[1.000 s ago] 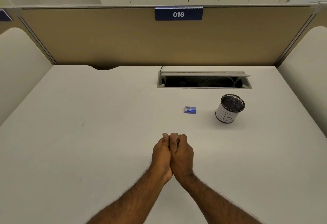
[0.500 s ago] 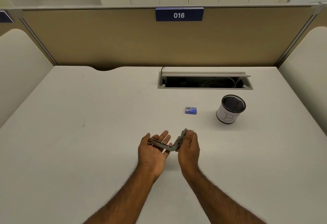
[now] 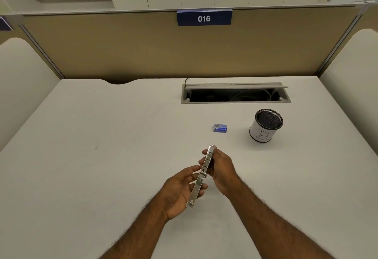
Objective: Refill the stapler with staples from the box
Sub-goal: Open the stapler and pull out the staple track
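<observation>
both hands are closed around the stapler (image 3: pixel 201 176), which is held above the desk (image 3: pixel 81 156) near its front middle, swung fully open into one long, nearly straight metal strip. its far half is gripped by the right hand (image 3: pixel 222 169), with the fingers curled round it from the right and the fingertips showing on its left edge. its near half is cradled by the left hand (image 3: pixel 181 192), palm up, with the thumb laid against the hinge region and the fingers curled under the strip. the near end of the strip is seen over the heel of the left palm, and the far end is pointed away from the person, a little to the right

the box (image 3: pixel 220 128), small and blue, is seen lying flat on the desk beyond the hands, well apart from them. whether it is open cannot be told. a mesh pen cup (image 3: pixel 266 125) wrapped in white paper marked with a letter b is stood to the right of the box. behind both, a cable tray (image 3: pixel 235 95) is set into the desk with its lid raised. a blue sign (image 3: pixel 204 17) reading 016 is fixed on the partition at the back
</observation>
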A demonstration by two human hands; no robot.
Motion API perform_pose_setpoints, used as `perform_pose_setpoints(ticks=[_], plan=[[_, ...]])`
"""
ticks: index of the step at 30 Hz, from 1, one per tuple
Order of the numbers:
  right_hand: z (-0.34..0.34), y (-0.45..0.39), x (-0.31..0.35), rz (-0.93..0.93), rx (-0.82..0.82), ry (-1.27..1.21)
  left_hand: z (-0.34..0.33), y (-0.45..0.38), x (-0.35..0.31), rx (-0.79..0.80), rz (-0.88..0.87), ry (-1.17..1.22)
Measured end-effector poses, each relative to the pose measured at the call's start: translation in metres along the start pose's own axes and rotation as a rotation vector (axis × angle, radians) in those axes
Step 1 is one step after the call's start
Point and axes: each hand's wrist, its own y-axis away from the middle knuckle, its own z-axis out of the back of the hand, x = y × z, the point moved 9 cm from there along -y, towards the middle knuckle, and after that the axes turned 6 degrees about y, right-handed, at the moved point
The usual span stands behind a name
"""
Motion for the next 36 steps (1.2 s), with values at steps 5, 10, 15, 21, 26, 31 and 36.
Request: perform_pose_setpoints(ticks=[5,10,15,21,26,31,36], plan=[[-0.013,0.006,-0.004,0.013,0.091,0.185,-0.001,-0.004,0.001,-0.052,-0.011,-0.041],[-0.015,0.007,-0.016,0.023,0.115,0.259,0.010,-0.006,0.008,-0.180,-0.005,0.005],[-0.012,0.006,-0.025,0.026,0.067,0.337,0.013,-0.005,0.020,-0.227,0.025,0.061],[-0.005,0.012,-0.008,0.263,-0.133,0.643,0.019,-0.008,0.026,-0.255,0.026,0.186],[-0.021,0.030,0.006,0.530,-0.099,0.809,0.020,-0.010,0.021,-0.247,0.002,0.237],[-0.029,0.037,0.009,0.612,-0.042,0.866,0.021,-0.008,0.017,-0.285,-0.026,0.198],[-0.034,0.038,0.011,0.639,-0.020,0.930,0.021,-0.007,0.018,-0.310,-0.022,0.215]])
